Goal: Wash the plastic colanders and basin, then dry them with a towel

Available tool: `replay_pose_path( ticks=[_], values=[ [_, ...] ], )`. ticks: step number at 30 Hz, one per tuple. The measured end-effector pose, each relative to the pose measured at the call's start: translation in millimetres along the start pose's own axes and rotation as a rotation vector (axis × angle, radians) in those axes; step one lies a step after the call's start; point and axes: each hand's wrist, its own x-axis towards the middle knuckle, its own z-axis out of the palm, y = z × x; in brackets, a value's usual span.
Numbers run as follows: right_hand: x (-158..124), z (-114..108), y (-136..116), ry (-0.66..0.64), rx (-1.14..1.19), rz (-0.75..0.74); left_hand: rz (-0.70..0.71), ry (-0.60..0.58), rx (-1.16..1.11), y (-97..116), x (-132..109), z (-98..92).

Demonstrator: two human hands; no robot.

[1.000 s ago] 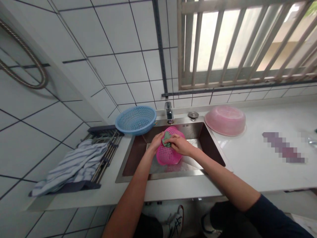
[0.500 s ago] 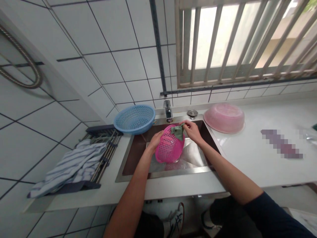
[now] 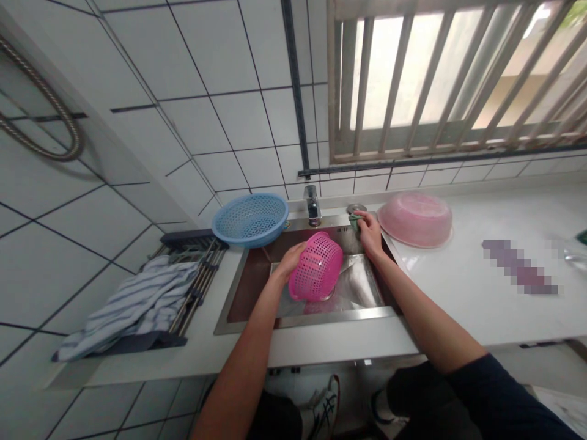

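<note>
My left hand (image 3: 290, 261) grips the left rim of a bright pink perforated basket (image 3: 317, 269), which is tilted inside the steel sink (image 3: 302, 322). At the sink's back right corner, my right hand (image 3: 369, 233) is closed on a green cloth (image 3: 354, 222), bunched small and partly hidden by the fingers. The cloth is apart from the basket, beside the round sink stopper (image 3: 356, 209). Behind the basket stands the chrome faucet (image 3: 312, 206).
A blue perforated basket (image 3: 250, 220) rests across the sink's back left corner. An upturned pink basin (image 3: 415, 220) lies on the counter to the right. On the left, a striped cloth (image 3: 137, 305) covers part of a metal rack (image 3: 194, 294). A barred window (image 3: 440, 85) is behind.
My right hand has carried the green cloth away from the pink basket, to the right and back toward the sink's rear edge. My left hand and the basket stay nearly in place.
</note>
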Motion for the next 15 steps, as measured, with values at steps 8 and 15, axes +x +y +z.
replay_pose_path(
  ticks=[8,15],
  values=[
    [-60.6,34.4,-43.5,-0.872,-0.260,-0.355,-0.024,0.019,-0.067,-4.8,1.7,3.6],
    [-52.5,32.3,-30.2,-0.556,-0.358,-0.337,-0.031,0.061,-0.046,-8.1,6.2,2.6]
  ],
)
